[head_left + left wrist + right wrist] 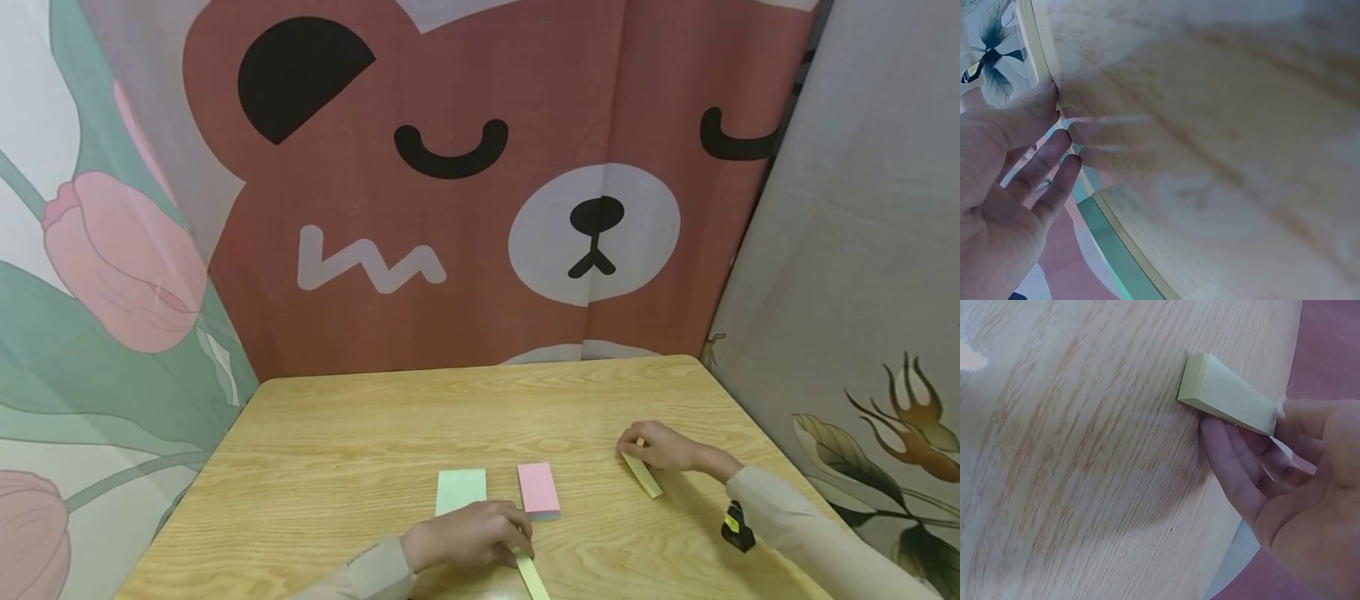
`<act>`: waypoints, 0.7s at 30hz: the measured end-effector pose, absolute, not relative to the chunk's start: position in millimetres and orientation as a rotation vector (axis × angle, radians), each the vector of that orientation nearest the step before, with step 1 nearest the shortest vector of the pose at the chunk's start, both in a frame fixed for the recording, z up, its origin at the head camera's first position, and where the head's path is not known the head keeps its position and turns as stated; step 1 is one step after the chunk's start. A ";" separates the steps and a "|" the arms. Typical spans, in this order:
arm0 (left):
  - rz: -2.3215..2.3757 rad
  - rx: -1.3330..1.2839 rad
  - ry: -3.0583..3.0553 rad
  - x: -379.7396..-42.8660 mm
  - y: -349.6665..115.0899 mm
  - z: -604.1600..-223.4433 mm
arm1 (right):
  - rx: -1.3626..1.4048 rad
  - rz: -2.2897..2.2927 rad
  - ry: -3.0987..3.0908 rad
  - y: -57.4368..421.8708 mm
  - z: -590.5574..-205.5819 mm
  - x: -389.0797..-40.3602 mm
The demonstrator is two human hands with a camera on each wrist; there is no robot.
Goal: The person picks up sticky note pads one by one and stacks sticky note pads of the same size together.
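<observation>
My left hand [476, 535] is low in the middle of the head view, pinching one end of a narrow yellow sticky note pad [533, 578]; in the left wrist view this yellow pad [1036, 44] shows edge-on at the thumb. To the right and farther back, my right hand [662, 446] pinches the far end of another yellow sticky note pad [645, 478]. In the right wrist view this pad [1238, 397] is a thick block, with thumb and fingers at its narrow end. A light green sticky note pad [461, 488] lies just behind my left hand, which partly covers it.
A pink sticky note pad [538, 486] with a bluish layer at its lower edge lies between the hands on the wooden table [360, 433]. A black and yellow device [738, 527] shows under the right sleeve. Printed curtains [465, 325] hang close behind the table and along both sides.
</observation>
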State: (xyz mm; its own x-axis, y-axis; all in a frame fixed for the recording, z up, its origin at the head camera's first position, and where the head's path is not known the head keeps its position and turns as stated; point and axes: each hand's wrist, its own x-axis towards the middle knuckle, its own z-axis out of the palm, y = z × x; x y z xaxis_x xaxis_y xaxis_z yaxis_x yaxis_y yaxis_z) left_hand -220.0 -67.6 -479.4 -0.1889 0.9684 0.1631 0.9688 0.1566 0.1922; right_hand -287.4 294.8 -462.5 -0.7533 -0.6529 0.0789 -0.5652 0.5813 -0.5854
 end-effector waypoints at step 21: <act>-0.429 -2.001 -2.383 -218.5 -68.7 -479.1 | -0.904 -1.023 2.557 291.7 -462.8 -283.2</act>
